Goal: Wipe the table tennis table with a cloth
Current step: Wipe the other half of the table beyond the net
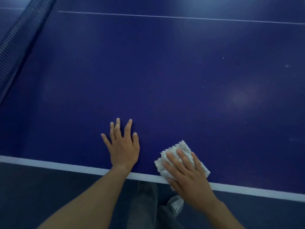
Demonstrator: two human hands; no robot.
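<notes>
Cloth (pixel 182 146), white & nubbly, folded into a pad, lies lower right of centre on the blue bench (pixel 148 71), right by the white edge line (pixel 49 163), w/ one corner lapping onto that line. R hand (pixel 188 176) lies flat on top of it, fingers straight & close together, pressing down rather than curled round it. L hand (pixel 123 150) is just left of it, apart from the cloth, palm down on bare bench w/ fingers spread wide, holding nothing; prob. a brace for leaning in. Step in hand, as I judge it: a wiping stroke at the near edge, either the start or the end of a pass; can't tell direction from one frame. Most of the surface stretches toward the top of the frame, up to a thin white line (pixel 181 17) & the net (pixel 18 35) running diagonally at upper left. A few pale specks (pixel 223 58) sit at mid right, plus a pale patch (pixel 242 96), smudge or glare, can't tell which; that area prob. needs a pass. Next move calls for flat palm pressure so the pad doesn't bunch or unfold, a push away from the edge toward upper frame, overlapping lanes, L hand out of the way, more lean as reach runs out. Containers: none in view, no bucket, bowl or bottle, so no contents to report. Below the edge at bottom centre: dark trouser leg (pixel 145 204) & a pale shoe (pixel 175 204).
</notes>
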